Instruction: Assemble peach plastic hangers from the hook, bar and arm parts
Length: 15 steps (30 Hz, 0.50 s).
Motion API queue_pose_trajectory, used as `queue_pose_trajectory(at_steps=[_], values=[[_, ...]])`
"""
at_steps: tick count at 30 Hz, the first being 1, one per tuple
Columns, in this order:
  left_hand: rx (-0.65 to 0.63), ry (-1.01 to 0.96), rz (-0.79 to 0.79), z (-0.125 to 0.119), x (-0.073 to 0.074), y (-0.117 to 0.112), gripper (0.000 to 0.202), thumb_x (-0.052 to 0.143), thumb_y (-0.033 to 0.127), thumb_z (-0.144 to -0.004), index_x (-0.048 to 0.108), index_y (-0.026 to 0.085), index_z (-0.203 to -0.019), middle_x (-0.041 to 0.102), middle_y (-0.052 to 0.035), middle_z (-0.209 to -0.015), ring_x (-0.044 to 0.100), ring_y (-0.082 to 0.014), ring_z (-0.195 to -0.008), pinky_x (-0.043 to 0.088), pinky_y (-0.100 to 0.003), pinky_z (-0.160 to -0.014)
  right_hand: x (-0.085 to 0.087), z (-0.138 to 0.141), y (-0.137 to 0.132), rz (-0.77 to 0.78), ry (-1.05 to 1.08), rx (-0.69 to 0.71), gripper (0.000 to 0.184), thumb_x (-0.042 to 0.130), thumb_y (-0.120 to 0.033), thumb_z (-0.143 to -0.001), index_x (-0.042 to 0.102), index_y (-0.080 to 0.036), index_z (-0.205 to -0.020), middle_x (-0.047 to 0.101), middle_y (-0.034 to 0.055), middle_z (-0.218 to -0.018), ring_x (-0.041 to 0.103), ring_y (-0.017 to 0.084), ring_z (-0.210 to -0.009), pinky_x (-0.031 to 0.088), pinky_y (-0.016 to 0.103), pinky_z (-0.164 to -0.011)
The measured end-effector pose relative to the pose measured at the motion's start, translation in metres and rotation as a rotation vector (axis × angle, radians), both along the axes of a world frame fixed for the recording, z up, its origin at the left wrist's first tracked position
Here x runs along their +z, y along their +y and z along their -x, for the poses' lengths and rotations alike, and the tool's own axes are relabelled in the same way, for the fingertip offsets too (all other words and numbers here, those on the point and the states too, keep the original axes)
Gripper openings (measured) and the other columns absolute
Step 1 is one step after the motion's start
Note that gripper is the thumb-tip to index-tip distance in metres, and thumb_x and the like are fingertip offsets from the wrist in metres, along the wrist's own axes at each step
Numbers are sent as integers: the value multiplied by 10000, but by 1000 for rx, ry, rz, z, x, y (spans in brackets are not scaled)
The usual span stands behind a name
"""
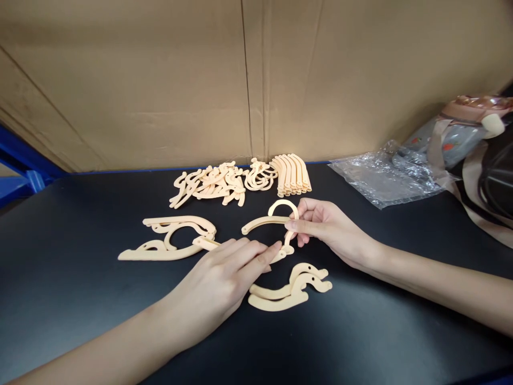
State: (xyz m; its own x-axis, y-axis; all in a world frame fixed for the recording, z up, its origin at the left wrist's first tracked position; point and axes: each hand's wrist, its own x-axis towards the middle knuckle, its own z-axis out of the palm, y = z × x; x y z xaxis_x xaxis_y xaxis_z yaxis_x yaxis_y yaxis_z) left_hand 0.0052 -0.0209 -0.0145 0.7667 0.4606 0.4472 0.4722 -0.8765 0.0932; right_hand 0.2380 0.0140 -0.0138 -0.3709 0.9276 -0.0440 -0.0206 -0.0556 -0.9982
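My left hand (234, 270) is closed over a cream plastic hanger arm (206, 244), whose two ends show on either side of the fingers. My right hand (326, 227) pinches a cream curved hook (284, 203) between thumb and fingers. The hook's lower end meets the right end of the hanger arm. Another curved hanger arm (262, 222) reaches the hook near my right thumb; I cannot tell whether it is gripped. In front of my hands, two wavy hanger pieces (280, 305) lie side by side on the black table (340, 342).
At left lies a folded hanger (160, 255) with a round hook. Along the back are a loose heap of wavy pieces (220, 182), a pile of hooks (259, 176) and stacked arms (292, 174). A clear plastic bag (385, 179) and a strapped bottle (460, 133) sit at right, before a cardboard wall (180, 80).
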Motion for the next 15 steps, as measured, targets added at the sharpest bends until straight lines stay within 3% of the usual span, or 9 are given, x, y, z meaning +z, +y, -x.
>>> queue_pose_trajectory(at_steps=[9,15], values=[[4,9,-52,-2,2,-1,371,453,29,-924,521,101,-1282,667,-77,-1002,648,-171,-839,553,-273,-709,-1,0,-1,-38,-3,1,262,769,-352,-759,568,-184,-771,702,-1,-733,560,77,-530,475,248,-590],[75,-43,1,-4,3,-2,341,494,82,-944,534,112,-1281,674,-64,-985,656,-156,-817,533,-247,-682,-4,0,-3,-78,-15,-42,292,745,-397,-782,527,-205,-818,692,-9,-718,546,79,-492,448,244,-532]])
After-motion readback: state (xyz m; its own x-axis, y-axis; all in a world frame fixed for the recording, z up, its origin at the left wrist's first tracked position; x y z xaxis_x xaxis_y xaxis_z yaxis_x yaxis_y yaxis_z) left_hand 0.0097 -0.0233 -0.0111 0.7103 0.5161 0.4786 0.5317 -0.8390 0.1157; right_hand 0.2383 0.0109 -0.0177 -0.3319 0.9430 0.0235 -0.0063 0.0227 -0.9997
